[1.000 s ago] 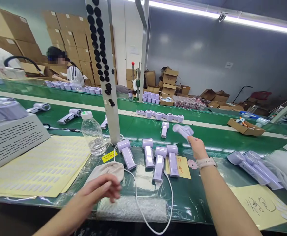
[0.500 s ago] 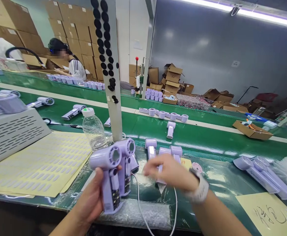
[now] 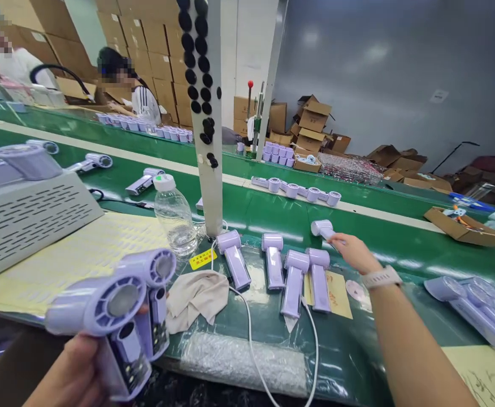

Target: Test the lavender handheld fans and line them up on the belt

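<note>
Two lilac fans (image 3: 90, 308) in left hand (image 3: 72, 367)

both hands (image 3: 353, 253) hold lilac fans (image 3: 97, 305) at the green bench (image 3: 349, 345).

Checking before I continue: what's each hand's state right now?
Left hand: closed, holding two lilac devices.
Right hand: closed, gripping another lilac device.
</note>
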A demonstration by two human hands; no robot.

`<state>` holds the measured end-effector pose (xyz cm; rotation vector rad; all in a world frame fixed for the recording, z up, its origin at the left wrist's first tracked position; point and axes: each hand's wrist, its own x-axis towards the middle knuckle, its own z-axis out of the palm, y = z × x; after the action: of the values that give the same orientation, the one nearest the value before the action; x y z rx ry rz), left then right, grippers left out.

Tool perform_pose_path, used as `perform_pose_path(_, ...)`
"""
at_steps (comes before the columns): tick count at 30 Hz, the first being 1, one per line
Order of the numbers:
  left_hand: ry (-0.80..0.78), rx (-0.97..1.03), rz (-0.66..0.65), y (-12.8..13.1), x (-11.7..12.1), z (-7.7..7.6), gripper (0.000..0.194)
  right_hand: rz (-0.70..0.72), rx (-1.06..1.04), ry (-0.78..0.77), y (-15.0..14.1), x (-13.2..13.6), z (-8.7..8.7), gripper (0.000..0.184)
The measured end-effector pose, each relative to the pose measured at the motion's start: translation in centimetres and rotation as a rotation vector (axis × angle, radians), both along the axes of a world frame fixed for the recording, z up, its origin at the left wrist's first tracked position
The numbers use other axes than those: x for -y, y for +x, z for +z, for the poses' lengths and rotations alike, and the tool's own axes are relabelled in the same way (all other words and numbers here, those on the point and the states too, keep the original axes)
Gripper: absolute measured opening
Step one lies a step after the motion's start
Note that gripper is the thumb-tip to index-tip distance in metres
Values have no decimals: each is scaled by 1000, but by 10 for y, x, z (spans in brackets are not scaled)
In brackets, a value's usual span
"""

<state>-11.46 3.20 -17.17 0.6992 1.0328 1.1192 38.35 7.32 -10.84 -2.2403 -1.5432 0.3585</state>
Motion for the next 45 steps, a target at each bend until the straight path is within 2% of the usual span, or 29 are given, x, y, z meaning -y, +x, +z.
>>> perform_pose_path(2,41,7,40,16,-10,6,61,37,15,27,8,48,-14,20)
perform_pose_path(4,108,61,45,42,-19,16,69,66,37,62,2,92,-30,28)
perform_pose_path(7,232,236,66,85,-24,37,53,73,90,122,-29,126,-53,32)
perform_pose_path(8,246,287,51,98,-23,44,48,78,113,156,-43,128,-58,32)
perform_pose_path(11,308,371,-62,124,-14,55,60,145,262,257,-83,114,-67,26)
perform_pose_path(14,318,414,-111,131,-3,51,63,194,386,299,-110,104,-66,28)
perform_pose_path(16,301,430,-118,131,1,46,64,174,321,324,-120,111,-61,28)
perform_pose_path(17,295,432,-128,132,2,44,66,167,226,329,-124,118,-57,25)
perform_pose_path(19,307,449,-131,137,3,43,69,212,-92,267,-135,136,-47,20)
perform_pose_path(21,334,499,-120,147,4,45,68,349,-479,116,-152,152,-35,23)
perform_pose_path(23,344,556,-120,160,5,49,67,477,-759,-7,-173,159,-25,23)
perform_pose_path(26,325,601,-151,173,9,56,68,500,-968,17,-196,155,-20,28)
perform_pose_path(29,329,612,-182,174,12,58,70,456,-1088,113,-206,151,-27,37)
perform_pose_path(33,327,604,-191,174,14,52,71,358,-1071,192,-215,157,-40,44)
perform_pose_path(37,376,563,-89,179,16,48,71,259,-1106,270,-225,161,-42,48)
perform_pose_path(39,377,553,-81,179,18,48,72,317,-1047,276,-224,160,-40,44)
perform_pose_path(42,307,609,-89,175,22,50,72,484,-873,289,-220,158,-34,33)
perform_pose_path(45,246,693,-79,167,24,55,69,581,-795,375,-219,159,-31,28)
